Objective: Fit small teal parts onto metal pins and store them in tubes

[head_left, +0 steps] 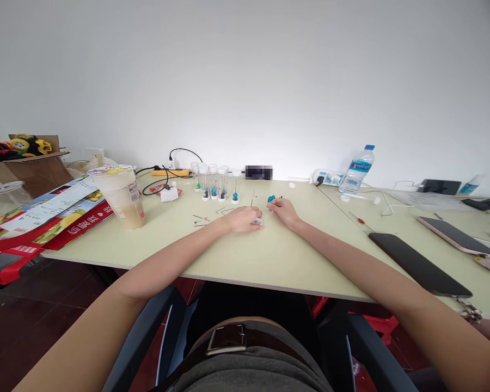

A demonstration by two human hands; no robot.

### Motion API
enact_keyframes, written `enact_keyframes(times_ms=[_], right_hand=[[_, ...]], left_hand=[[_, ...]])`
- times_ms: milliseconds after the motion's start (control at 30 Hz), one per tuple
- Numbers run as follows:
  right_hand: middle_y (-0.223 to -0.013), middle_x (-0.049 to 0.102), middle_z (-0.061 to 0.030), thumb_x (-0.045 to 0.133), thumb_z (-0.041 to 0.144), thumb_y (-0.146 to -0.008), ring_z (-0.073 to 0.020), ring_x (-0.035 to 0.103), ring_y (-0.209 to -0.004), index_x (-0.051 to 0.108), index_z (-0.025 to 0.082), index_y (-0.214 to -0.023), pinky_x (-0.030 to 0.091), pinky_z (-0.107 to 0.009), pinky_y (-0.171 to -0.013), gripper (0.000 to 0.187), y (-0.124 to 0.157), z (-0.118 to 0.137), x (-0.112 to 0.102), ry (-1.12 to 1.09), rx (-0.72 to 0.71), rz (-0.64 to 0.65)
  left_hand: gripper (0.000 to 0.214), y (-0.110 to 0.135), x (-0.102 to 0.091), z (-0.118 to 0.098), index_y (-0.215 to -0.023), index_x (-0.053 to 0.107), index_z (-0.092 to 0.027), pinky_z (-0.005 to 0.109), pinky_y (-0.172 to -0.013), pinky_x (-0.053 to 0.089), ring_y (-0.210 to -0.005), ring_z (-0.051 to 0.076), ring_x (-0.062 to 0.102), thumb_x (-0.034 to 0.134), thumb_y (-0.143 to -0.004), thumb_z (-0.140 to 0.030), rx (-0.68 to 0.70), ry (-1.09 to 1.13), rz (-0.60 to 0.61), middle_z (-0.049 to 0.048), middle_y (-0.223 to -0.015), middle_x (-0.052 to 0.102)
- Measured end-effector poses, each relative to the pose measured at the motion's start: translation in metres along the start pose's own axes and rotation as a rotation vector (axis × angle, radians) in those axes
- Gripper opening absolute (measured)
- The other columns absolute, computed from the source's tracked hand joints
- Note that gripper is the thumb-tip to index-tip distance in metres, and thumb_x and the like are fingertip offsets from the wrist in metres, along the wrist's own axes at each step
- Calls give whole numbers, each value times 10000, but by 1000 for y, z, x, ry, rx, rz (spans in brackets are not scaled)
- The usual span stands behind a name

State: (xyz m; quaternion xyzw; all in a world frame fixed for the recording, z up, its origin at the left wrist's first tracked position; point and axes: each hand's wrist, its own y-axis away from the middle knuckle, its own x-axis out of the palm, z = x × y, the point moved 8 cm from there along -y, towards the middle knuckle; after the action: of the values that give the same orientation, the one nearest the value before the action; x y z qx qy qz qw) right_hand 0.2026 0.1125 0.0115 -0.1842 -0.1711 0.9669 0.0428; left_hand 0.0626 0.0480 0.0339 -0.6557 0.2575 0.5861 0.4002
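Note:
Both my arms reach out over a pale table (269,261). My left hand (243,220) rests on the tabletop, curled shut round a small white object that looks like a cap or tube. My right hand (283,209) lies just right of it, fingers pinched near a little cluster of blue pins (271,199). Behind the hands stand several clear tubes with white caps (212,182), some holding blue or green bits. Thin metal wires (224,210) lie loose on the table left of my hands.
A cup of milky drink (124,198) stands at the left beside colourful boxes (44,218). A power strip (175,172) and cables lie at the back. A water bottle (357,169) stands back right. Two dark phones (418,264) lie on the right. A chair's armrests sit below the table edge.

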Motion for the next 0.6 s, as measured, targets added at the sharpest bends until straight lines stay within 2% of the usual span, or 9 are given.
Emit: enact_keyframes(times_ms=[100, 167, 267, 333, 400, 467, 533, 600], right_hand=[[-618, 609, 10, 622, 328, -660, -131, 532, -610, 620, 191, -634, 411, -252, -591, 139, 0, 3, 6, 199, -64, 57], [-619, 607, 15, 623, 285, -652, -132, 530, -610, 626, 203, -620, 401, -248, -584, 88, 1, 6, 9, 272, -95, 84], [-614, 597, 17, 630, 220, -637, -131, 512, -607, 621, 211, -598, 376, -243, -578, 41, 2, 10, 11, 299, -114, 84], [-610, 589, 17, 635, 194, -627, -130, 498, -607, 608, 211, -579, 359, -242, -577, 58, 3, 12, 11, 309, -118, 69], [-606, 579, 16, 643, 192, -621, -131, 487, -606, 589, 208, -559, 347, -244, -574, 84, 3, 13, 9, 312, -114, 49], [-606, 578, 14, 642, 211, -630, -133, 485, -603, 570, 205, -557, 346, -247, -570, 102, 2, 12, 6, 303, -96, 29], [-604, 581, 12, 615, 244, -667, -132, 493, -591, 551, 202, -585, 357, -251, -569, 112, 1, 7, 3, 280, -68, 8], [-607, 593, 9, 562, 274, -721, -125, 504, -570, 525, 200, -634, 377, -252, -568, 120, 0, 2, 0, 244, -37, -7]], left_hand=[[414, 1, -9, 1, -906, 592, -172, 253, -584, 351, -739, 176, 571, 455, -793, -547, 30, 21, -35, 63, -872, 613], [421, 2, -21, 11, -865, 599, -169, 247, -577, 339, -691, 167, 564, 405, -822, -540, -6, 21, -104, 57, -806, 621], [402, 7, -45, 41, -784, 607, -161, 243, -594, 336, -667, 153, 549, 348, -871, -455, -127, 17, -231, 52, -733, 620], [360, 12, -55, 65, -775, 612, -151, 240, -600, 338, -674, 150, 545, 371, -867, -403, -203, 28, -257, 54, -733, 625], [262, 17, -56, 84, -760, 620, -154, 235, -606, 343, -690, 147, 547, 437, -830, -328, -244, 35, -210, 46, -747, 635], [172, 22, -51, 94, -753, 627, -164, 229, -613, 350, -704, 142, 551, 475, -783, -239, -240, 34, -140, 35, -765, 641], [143, 25, -39, 91, -736, 630, -169, 225, -615, 358, -697, 133, 553, 490, -752, -192, -197, 66, -56, 25, -767, 641], [153, 25, -33, 76, -742, 635, -170, 223, -633, 366, -697, 125, 548, 488, -767, -202, -125, 117, -59, 21, -762, 637]])
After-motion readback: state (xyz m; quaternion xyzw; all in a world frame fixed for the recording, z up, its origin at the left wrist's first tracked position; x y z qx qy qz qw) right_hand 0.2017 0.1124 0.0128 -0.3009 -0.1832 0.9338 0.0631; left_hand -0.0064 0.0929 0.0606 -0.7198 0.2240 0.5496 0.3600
